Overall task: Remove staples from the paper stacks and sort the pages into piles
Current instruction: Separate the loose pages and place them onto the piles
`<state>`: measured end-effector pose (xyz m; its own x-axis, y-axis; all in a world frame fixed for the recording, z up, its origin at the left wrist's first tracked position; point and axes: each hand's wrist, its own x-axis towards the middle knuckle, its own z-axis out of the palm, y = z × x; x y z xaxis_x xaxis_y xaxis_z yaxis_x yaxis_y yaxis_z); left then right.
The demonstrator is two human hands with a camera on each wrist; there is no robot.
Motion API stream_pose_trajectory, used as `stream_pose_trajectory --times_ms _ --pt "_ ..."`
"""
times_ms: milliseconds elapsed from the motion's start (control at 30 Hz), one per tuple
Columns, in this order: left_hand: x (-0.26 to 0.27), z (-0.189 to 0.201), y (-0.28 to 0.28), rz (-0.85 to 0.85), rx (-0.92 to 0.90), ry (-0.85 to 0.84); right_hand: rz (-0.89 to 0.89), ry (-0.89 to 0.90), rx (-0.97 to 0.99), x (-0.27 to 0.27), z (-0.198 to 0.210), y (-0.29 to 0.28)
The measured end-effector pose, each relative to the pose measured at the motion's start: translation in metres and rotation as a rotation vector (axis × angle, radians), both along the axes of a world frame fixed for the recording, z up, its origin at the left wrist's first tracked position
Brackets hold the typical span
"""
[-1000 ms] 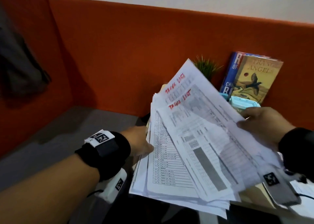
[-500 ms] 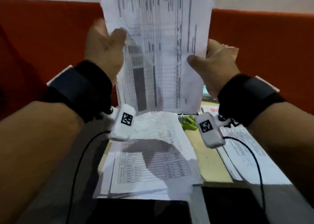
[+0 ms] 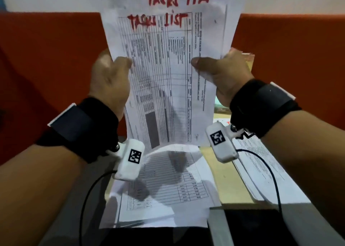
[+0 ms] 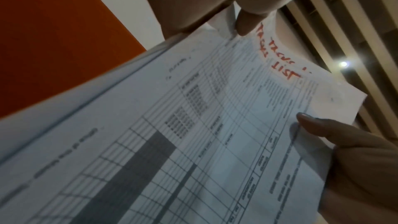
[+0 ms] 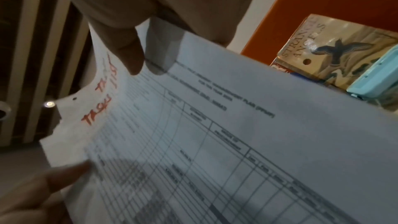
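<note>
**Spotter:** Where's the stack?

**Operator:** I've got the paper stack (image 3: pixel 168 73) raised upright in front of the head camera, long axis vertical, red "TASKS LIST" lettering at the top. At least two sheets are slightly offset, since the heading shows twice.

**Spotter:** And your hands?

**Operator:** My left hand (image 3: pixel 110 81) pinches the left edge, thumb on the printed face, fingers curled behind. My right hand (image 3: pixel 224 73) does the same on the right edge. Both grip at about mid-height, so the top corners sit above my fingertips. I can't pick out a staple; there's a small dark mark near the upper right corner, which I'd guess is the spot. If so, my right hand is nearer to it.

**Spotter:** What's below?

**Operator:** A loose pile of pages (image 3: pixel 164 186) lies on the desk (image 3: pixel 222 182) directly under the stack, and another pile (image 3: pixel 261 167) to the right. An orange partition (image 3: pixel 56 68) backs the desk; a book (image 5: pixel 336 47) and a pale blue case (image 5: pixel 374 77) stand by it on the right.
</note>
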<state>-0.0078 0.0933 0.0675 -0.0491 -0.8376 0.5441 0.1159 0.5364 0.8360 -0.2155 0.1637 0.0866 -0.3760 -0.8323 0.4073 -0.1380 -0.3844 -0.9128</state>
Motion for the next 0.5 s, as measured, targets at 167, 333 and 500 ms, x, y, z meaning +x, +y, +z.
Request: stream_pose_trajectory --times_ms 167,333,500 --pt "0.009 -0.029 0.006 -0.028 0.115 -0.084 0.069 -0.09 0.027 -0.01 -0.028 0.005" --pt "0.009 -0.015 0.002 -0.074 0.101 -0.027 0.091 -0.136 0.003 -0.007 -0.016 -0.005" --pt "0.012 -0.028 0.0 -0.099 0.193 -0.074 0.064 -0.077 0.058 -0.007 -0.026 -0.002"
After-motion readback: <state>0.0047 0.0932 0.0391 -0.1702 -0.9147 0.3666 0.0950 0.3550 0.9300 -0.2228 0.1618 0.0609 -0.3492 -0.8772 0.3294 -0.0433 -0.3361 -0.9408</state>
